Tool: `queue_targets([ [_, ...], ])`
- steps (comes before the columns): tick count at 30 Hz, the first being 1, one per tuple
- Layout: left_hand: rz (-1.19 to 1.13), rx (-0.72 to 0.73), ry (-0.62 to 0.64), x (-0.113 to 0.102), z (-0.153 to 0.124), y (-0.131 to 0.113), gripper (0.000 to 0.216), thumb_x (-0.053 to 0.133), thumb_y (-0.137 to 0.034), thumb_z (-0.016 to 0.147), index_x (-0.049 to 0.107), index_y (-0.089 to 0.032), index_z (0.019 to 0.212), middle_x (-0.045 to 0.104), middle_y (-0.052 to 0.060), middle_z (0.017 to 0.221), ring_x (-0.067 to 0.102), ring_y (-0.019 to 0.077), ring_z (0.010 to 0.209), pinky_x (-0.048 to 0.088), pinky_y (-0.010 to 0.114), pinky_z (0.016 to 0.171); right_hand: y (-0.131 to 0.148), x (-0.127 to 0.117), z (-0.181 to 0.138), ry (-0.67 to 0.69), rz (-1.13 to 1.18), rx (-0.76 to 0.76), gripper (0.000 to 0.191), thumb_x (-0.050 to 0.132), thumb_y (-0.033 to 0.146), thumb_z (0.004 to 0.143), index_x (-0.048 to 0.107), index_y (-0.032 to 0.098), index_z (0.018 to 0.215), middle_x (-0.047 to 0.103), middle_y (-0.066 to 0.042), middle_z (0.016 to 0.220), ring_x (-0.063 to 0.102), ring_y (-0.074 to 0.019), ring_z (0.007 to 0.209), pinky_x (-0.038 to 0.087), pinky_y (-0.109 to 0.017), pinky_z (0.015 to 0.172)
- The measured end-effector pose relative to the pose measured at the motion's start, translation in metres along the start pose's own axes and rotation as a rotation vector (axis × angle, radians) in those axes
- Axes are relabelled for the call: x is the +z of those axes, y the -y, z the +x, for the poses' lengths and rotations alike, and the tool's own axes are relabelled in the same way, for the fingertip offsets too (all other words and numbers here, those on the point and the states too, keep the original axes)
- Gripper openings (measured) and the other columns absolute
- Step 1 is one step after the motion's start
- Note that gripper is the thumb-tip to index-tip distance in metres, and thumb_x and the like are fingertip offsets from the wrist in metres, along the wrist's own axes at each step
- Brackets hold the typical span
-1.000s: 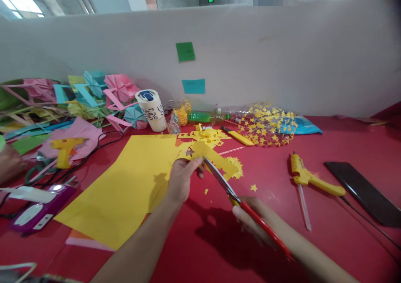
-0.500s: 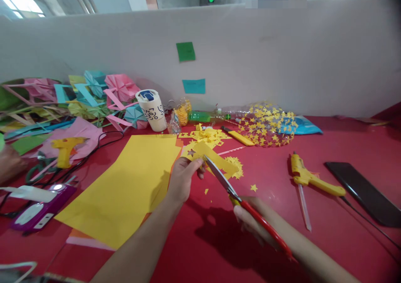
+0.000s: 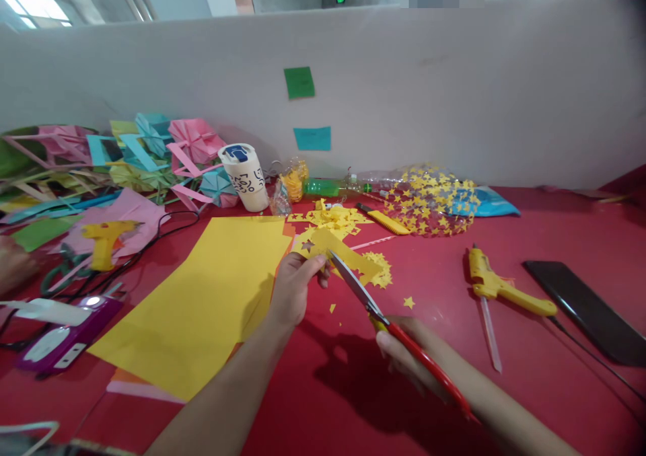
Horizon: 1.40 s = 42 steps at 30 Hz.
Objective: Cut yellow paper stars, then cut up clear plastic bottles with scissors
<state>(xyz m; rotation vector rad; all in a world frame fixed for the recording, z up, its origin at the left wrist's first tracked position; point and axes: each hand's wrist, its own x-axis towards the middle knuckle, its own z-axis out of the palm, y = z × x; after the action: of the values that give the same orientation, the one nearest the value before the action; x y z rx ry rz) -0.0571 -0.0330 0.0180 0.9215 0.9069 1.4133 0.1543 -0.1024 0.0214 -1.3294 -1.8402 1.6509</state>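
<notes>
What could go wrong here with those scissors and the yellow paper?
The scissors point close to the thumb of the left hand, so a slip might nick it. The paper strip has a star-shaped hole near those fingers and could tear there. The loose star lies near the right hand and might get brushed away.

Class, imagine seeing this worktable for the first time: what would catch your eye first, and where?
Red-handled scissors in the right hand, near the centre, their tip at a yellow paper strip pinched in the left hand. Left of them, a large yellow sheet glows against the red tabletop. Star-dotted clear plastic lies at the back, right of centre.
</notes>
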Motion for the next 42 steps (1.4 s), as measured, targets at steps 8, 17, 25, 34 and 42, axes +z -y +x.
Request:
queue_targets([
  [8,0.007,0.006,0.000,0.000,0.000,0.001,0.016,0.067,-0.023,0.074,0.066,-0.014,0.060,0.062,0.000,0.056,0.053,0.0082,0.050,0.042,0.019,0.046,0.001,0.002,-0.001,-0.024,0.001,-0.012,0.059,0.040,0.075,0.090,0.043,0.019,0.070,0.045,0.004,0.058,0.037,-0.0061,0.045,0.025,-0.020,0.039],
  [17,0.014,0.007,0.016,0.000,0.001,0.000,0.014,0.067,-0.022,0.073,0.066,-0.014,0.061,0.062,0.000,0.055,0.053,0.0081,0.050,0.042,0.019,0.046,0.001,0.001,0.000,-0.012,0.038,0.039,0.059,0.043,0.077,0.086,0.041,0.021,0.069,0.044,0.005,0.056,0.035,-0.0053,0.041,0.027,-0.019,0.037],
  [25,0.025,-0.036,0.029,-0.002,0.003,-0.007,0.015,0.069,-0.022,0.069,0.064,-0.014,0.058,0.061,0.000,0.054,0.052,0.0076,0.046,0.041,0.018,0.043,0.007,-0.001,0.002,-0.047,0.094,0.077,0.056,0.056,0.072,0.082,0.038,0.022,0.064,0.040,0.006,0.052,0.036,-0.0066,0.044,0.033,-0.019,0.041],
  [34,0.076,-0.076,0.076,-0.012,0.008,-0.010,0.011,0.069,-0.023,0.067,0.065,-0.014,0.061,0.058,-0.001,0.050,0.050,0.0070,0.043,0.038,0.017,0.040,0.003,-0.005,0.001,-0.015,0.063,0.080,0.054,0.059,0.066,0.083,0.038,0.021,0.064,0.034,0.008,0.054,0.037,-0.0072,0.047,0.033,-0.020,0.048],
  [42,0.083,-0.089,0.040,-0.011,0.008,-0.010,0.012,0.070,-0.024,0.063,0.065,-0.014,0.062,0.058,-0.001,0.050,0.049,0.0069,0.043,0.036,0.016,0.038,0.005,-0.005,0.002,-0.013,0.046,0.131,0.051,0.062,0.065,0.082,0.040,0.021,0.066,0.036,0.007,0.054,0.039,-0.0080,0.044,0.031,-0.019,0.041],
])
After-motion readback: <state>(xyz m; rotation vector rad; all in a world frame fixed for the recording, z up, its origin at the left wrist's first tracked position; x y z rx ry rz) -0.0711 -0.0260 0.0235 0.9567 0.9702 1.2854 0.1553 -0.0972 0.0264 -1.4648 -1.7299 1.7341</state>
